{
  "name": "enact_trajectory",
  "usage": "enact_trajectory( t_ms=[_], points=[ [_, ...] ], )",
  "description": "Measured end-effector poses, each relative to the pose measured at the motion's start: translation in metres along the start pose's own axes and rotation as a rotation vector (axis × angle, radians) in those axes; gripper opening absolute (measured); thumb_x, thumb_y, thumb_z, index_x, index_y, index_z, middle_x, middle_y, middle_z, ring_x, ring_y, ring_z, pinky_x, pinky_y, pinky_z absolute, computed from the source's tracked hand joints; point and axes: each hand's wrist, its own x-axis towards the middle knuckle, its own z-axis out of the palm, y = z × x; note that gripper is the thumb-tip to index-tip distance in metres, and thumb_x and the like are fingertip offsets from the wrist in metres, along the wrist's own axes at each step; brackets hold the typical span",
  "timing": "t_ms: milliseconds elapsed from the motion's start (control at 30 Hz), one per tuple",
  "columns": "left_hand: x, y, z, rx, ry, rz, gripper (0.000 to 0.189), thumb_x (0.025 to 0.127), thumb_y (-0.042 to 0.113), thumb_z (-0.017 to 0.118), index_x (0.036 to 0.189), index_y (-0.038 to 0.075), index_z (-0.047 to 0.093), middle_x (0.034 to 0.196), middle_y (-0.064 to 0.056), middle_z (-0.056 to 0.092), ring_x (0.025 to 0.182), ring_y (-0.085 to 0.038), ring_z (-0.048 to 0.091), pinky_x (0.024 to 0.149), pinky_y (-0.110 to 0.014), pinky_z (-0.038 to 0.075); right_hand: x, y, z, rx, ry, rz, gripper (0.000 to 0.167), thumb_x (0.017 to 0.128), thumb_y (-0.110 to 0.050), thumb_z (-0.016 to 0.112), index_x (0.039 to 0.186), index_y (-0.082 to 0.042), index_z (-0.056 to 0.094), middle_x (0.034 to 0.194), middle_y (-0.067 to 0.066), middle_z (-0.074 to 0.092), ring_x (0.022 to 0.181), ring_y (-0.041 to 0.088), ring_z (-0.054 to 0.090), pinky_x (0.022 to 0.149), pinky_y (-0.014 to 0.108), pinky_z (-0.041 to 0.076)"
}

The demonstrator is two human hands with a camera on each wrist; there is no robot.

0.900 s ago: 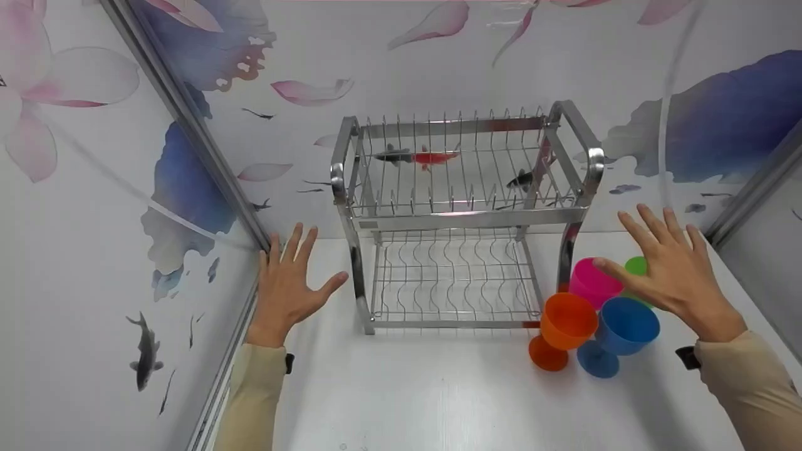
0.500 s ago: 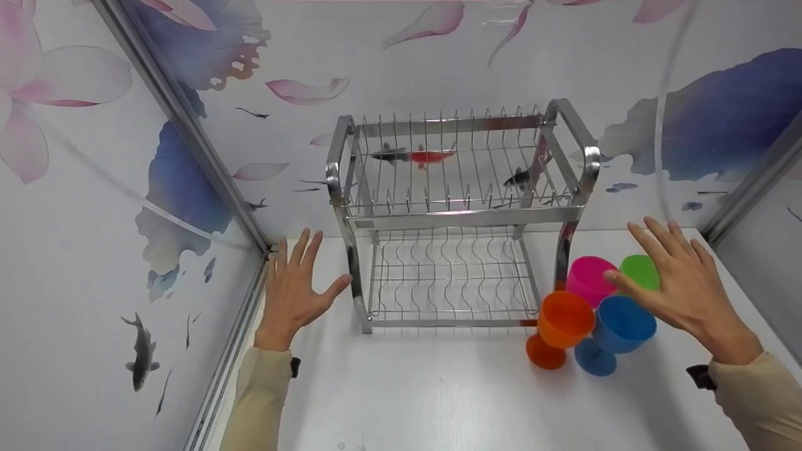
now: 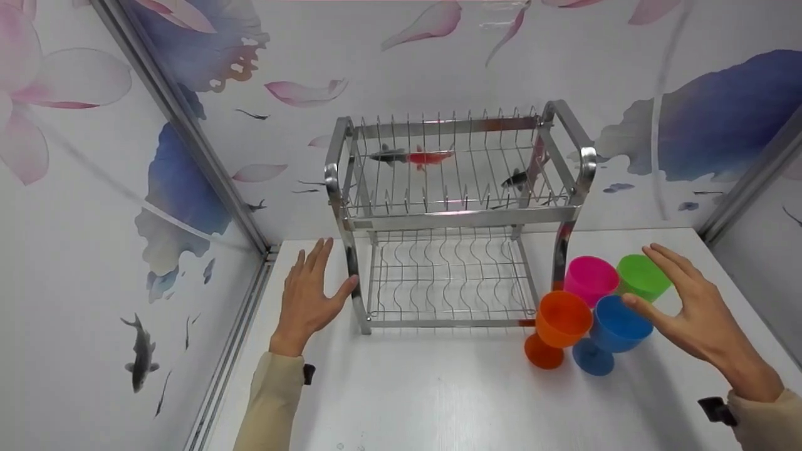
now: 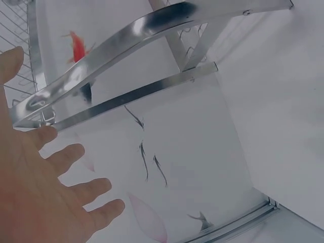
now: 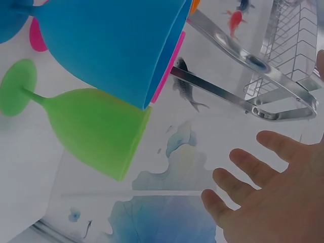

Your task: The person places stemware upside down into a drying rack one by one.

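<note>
A two-tier metal dish rack (image 3: 463,219) stands at the middle back of the white table. My left hand (image 3: 308,304) is raised by the rack's left front leg with its fingers extended, holding nothing; the left wrist view shows the palm (image 4: 40,187) beside the rack's frame. To the right of the rack stand four-colour goblets: orange (image 3: 564,318), blue (image 3: 620,324), pink (image 3: 591,280) and green (image 3: 643,277). Just right of the blue and green goblets hovers my right hand (image 3: 702,313), fingers loosely extended and nothing in it. The right wrist view shows its fingers (image 5: 253,169) apart from the green goblet.
White panels printed with petals, fish and blue leaves (image 3: 739,119) enclose the table (image 3: 426,394) at the back and both sides. Metal rails (image 3: 188,134) run along the panel corners. The goblets stand close together near the rack's right front leg.
My right hand has come down and slightly right, uncovering the green goblet. My left hand has shifted right, nearer the rack's left leg. Rack and goblets stay put while the view shifts slightly.
</note>
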Motion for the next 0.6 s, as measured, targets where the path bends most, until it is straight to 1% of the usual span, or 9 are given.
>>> enact_trajectory(
  t_ms=[133, 233, 267, 333, 367, 433, 467, 500, 600],
  points=[
    [-0.002, 0.001, 0.006, -0.091, 0.005, -0.011, 0.086, 0.100, 0.054, 0.069, 0.168, 0.014, 0.034, 0.172, -0.015, 0.036, 0.157, -0.054, 0.029, 0.124, -0.075, 0.030, -0.011, 0.001, 0.002, 0.035, 0.024, 0.015, 0.088, 0.094, -0.031, 0.081, 0.167, -0.014, 0.035, 0.167, 0.031, 0.034, 0.146, 0.063, 0.032, 0.109, 0.094, 0.018],
    [-0.001, 0.002, 0.013, -0.177, -0.033, -0.066, 0.086, 0.102, 0.054, 0.067, 0.170, 0.017, 0.030, 0.174, -0.012, 0.034, 0.159, -0.047, 0.029, 0.126, -0.071, 0.031, -0.020, 0.003, 0.003, 0.069, 0.054, 0.011, 0.087, 0.093, -0.026, 0.083, 0.166, -0.014, 0.038, 0.165, 0.030, 0.038, 0.146, 0.060, 0.034, 0.112, 0.092, 0.018],
    [-0.001, 0.003, 0.015, -0.206, -0.050, -0.088, 0.085, 0.102, 0.055, 0.065, 0.170, 0.018, 0.029, 0.174, -0.011, 0.032, 0.160, -0.045, 0.029, 0.127, -0.069, 0.030, -0.023, 0.003, 0.003, 0.074, 0.069, 0.008, 0.087, 0.092, -0.025, 0.084, 0.165, -0.015, 0.040, 0.164, 0.029, 0.040, 0.147, 0.057, 0.035, 0.123, 0.082, 0.021],
    [0.000, 0.004, 0.020, -0.265, -0.075, -0.125, 0.085, 0.104, 0.057, 0.063, 0.171, 0.019, 0.027, 0.175, -0.010, 0.031, 0.161, -0.040, 0.028, 0.130, -0.064, 0.029, -0.028, 0.006, 0.005, 0.082, 0.100, -0.001, 0.086, 0.090, -0.022, 0.086, 0.164, -0.016, 0.043, 0.162, 0.027, 0.044, 0.155, 0.031, 0.037, 0.135, 0.049, 0.024],
    [-0.001, 0.004, 0.022, -0.290, -0.082, -0.137, 0.085, 0.104, 0.057, 0.062, 0.171, 0.018, 0.026, 0.175, -0.011, 0.030, 0.162, -0.038, 0.028, 0.131, -0.062, 0.028, -0.031, 0.007, 0.006, 0.086, 0.114, -0.009, 0.086, 0.089, -0.020, 0.087, 0.163, -0.016, 0.045, 0.161, 0.026, 0.046, 0.155, 0.017, 0.037, 0.132, 0.030, 0.025],
    [-0.001, 0.004, 0.026, -0.342, -0.079, -0.154, 0.085, 0.104, 0.054, 0.064, 0.170, 0.016, 0.027, 0.175, -0.012, 0.031, 0.162, -0.036, 0.029, 0.132, -0.059, 0.027, -0.035, 0.008, 0.009, 0.089, 0.132, -0.015, 0.086, 0.087, -0.019, 0.089, 0.161, -0.016, 0.047, 0.159, 0.025, 0.049, 0.145, -0.010, 0.033, 0.112, 0.003, 0.023],
    [-0.002, 0.003, 0.028, -0.367, -0.073, -0.156, 0.085, 0.104, 0.052, 0.066, 0.170, 0.014, 0.028, 0.174, -0.013, 0.032, 0.162, -0.037, 0.029, 0.132, -0.059, 0.027, -0.037, 0.009, 0.010, 0.092, 0.135, -0.016, 0.086, 0.086, -0.018, 0.089, 0.161, -0.016, 0.048, 0.158, 0.024, 0.050, 0.137, -0.019, 0.031, 0.101, -0.003, 0.021],
    [-0.002, 0.003, 0.030, -0.394, -0.065, -0.159, 0.084, 0.104, 0.049, 0.067, 0.169, 0.012, 0.028, 0.174, -0.015, 0.033, 0.161, -0.038, 0.030, 0.132, -0.060, 0.028, -0.039, 0.010, 0.011, 0.101, 0.134, -0.016, 0.086, 0.085, -0.017, 0.090, 0.160, -0.015, 0.048, 0.158, 0.023, 0.050, 0.131, -0.025, 0.028, 0.100, -0.004, 0.023],
    [-0.003, 0.003, 0.037, -0.454, -0.042, -0.157, 0.081, 0.105, 0.040, 0.069, 0.168, 0.007, 0.030, 0.171, -0.018, 0.037, 0.157, -0.044, 0.036, 0.127, -0.063, 0.035, -0.045, 0.014, 0.015, 0.121, 0.127, -0.005, 0.087, 0.084, -0.015, 0.091, 0.160, -0.015, 0.049, 0.156, 0.022, 0.052, 0.130, -0.025, 0.030, 0.098, -0.006, 0.026]
  ],
)
